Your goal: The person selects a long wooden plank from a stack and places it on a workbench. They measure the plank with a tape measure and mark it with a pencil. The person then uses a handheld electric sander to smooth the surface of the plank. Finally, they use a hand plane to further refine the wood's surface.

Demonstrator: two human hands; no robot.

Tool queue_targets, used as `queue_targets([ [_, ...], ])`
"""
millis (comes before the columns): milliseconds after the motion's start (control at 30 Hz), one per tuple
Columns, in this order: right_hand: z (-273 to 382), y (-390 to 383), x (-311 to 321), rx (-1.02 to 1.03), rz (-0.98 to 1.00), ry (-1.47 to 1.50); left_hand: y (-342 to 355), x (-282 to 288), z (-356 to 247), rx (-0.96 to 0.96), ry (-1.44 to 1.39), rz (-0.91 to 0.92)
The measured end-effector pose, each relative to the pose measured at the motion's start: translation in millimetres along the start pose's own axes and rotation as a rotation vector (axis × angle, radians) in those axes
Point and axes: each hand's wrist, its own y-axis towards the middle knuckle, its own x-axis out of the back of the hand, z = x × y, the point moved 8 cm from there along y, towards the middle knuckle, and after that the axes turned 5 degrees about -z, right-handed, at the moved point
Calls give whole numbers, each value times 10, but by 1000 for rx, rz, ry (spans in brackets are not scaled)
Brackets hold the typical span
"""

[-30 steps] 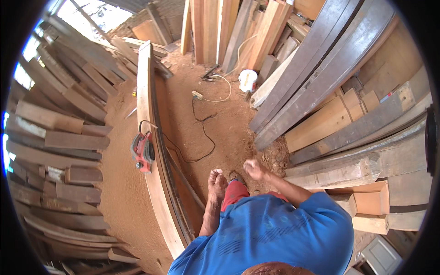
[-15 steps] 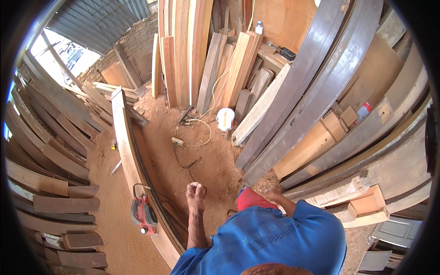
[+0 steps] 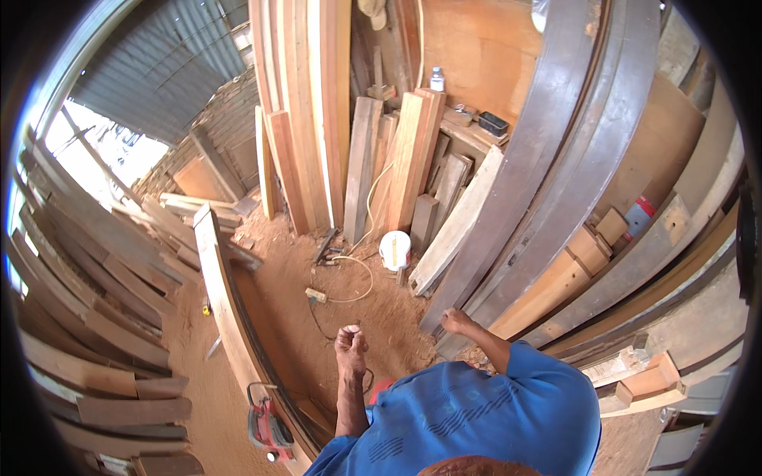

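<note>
Red handheld electric planer [image 3: 271, 428]: I have it on the long pale beam [image 3: 230, 317], far from the beam's far end, covering part of its left edge.
Beam's long axis: slants from the far end at upper left down toward the left side of the blue shirt [image 3: 468, 404]; the planer seems to lie roughly along it.
Left hand [image 3: 351, 343]: nearer of the two; from it the planer lies leftward and back toward the shirt, beyond the beam's right edge, not touching.
Left grip: narrow, fingers curled in; I cannot tell whether anything small is pinched there.
Right hand [image 3: 457, 320]: farther off, near the lower ends of the dark brown planks [image 3: 516, 214]; curled too, nothing I can make out in it.
Black cord [image 3: 317, 319]: runs from the extension socket [image 3: 316, 296] toward the left hand; I cannot tell whether they touch.
</note>
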Motion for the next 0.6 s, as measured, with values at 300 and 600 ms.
queue_targets([
  [300, 470, 68, 1939, -150, -582, 240, 480, -674, 569, 280, 105, 212],
  [600, 488, -1057, 4377, -431, -1510, -371, 1298, -1894, 553, 334, 228, 461],
])
